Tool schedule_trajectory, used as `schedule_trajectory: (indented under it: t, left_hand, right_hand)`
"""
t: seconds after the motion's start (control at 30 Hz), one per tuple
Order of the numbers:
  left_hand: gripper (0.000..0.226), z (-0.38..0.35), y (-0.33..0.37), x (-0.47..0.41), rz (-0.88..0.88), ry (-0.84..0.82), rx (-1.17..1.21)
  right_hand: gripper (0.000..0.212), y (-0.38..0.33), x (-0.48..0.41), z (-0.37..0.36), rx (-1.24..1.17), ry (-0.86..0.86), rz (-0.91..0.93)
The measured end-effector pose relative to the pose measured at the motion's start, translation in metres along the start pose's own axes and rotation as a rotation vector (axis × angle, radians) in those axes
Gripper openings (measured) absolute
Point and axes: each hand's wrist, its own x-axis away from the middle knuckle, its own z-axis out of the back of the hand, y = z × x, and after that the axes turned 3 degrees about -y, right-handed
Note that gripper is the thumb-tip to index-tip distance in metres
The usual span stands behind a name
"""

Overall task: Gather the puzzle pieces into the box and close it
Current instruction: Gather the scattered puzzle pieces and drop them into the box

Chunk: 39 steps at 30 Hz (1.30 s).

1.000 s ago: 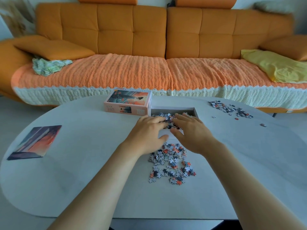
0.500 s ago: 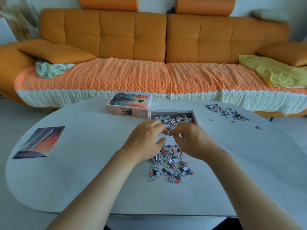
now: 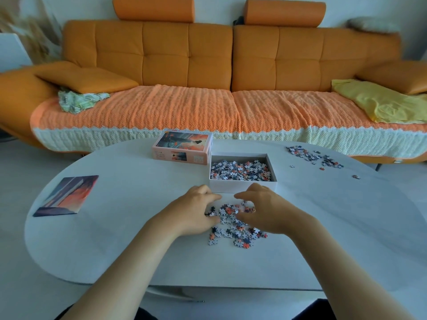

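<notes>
Fingers (image 3: 209, 194) of L hand (image 3: 194, 211) and R hand (image 3: 265, 210) curl inward, cupping the near pile of puzzle pieces (image 3: 233, 225) between them on the table (image 3: 138, 239). Open box (image 3: 242, 185), part-filled w/ pieces, sits just beyond; lid (image 3: 182, 148) touches its far-left corner. Scattered pieces (image 3: 314, 157) far right; picture card (image 3: 67, 196) left.

Both forearms bare, reaching fwd & angling inward. L hand (image 3: 194, 211) & R hand (image 3: 265, 212) palm-down, knuckles up, fingers curled in C-shapes facing each other. Index tips near, not touching; thumbs low. Puzzle pieces (image 3: 231, 213) cupped btwn the fingertips. Wrists straight.
</notes>
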Motion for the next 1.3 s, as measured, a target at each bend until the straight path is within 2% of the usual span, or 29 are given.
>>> schedule_trajectory:
  t: [0.07, 0.13, 0.4, 0.67, 0.87, 1.0, 1.1, 1.3]
  left_hand:
    - [0.066, -0.001, -0.003, 0.001, 0.024, -0.046, -0.026]
    - [0.058, -0.004, 0.000, 0.000, 0.007, -0.049, -0.024]
    - [0.022, -0.008, 0.010, -0.011, -0.035, 0.087, 0.047]
    - [0.017, 0.005, 0.012, -0.021, -0.045, 0.195, 0.190]
    - [0.016, 0.022, 0.017, -0.048, -0.046, 0.335, 0.331]
    - [0.018, 0.024, 0.020, -0.070, -0.057, 0.492, 0.351]
    - [0.021, 0.020, 0.017, -0.082, -0.057, 0.510, 0.315]
    - [0.029, 0.012, 0.012, -0.083, -0.130, 0.404, 0.195]
  right_hand:
    - [0.075, -0.002, 0.002, 0.000, 0.049, -0.063, -0.031]
    - [0.075, -0.008, 0.000, -0.004, 0.077, -0.075, -0.035]
    - [0.025, -0.017, -0.016, -0.009, -0.057, 0.065, -0.058]
    - [0.013, -0.014, -0.021, 0.008, -0.199, 0.106, -0.117]
    - [0.011, -0.008, -0.027, 0.030, -0.375, 0.342, -0.107]
    - [0.007, 0.001, -0.042, 0.035, -0.405, 0.569, -0.090]
    - [0.008, 0.009, -0.055, 0.034, -0.330, 0.660, -0.072]
    - [0.023, 0.019, -0.065, 0.023, -0.161, 0.416, -0.069]
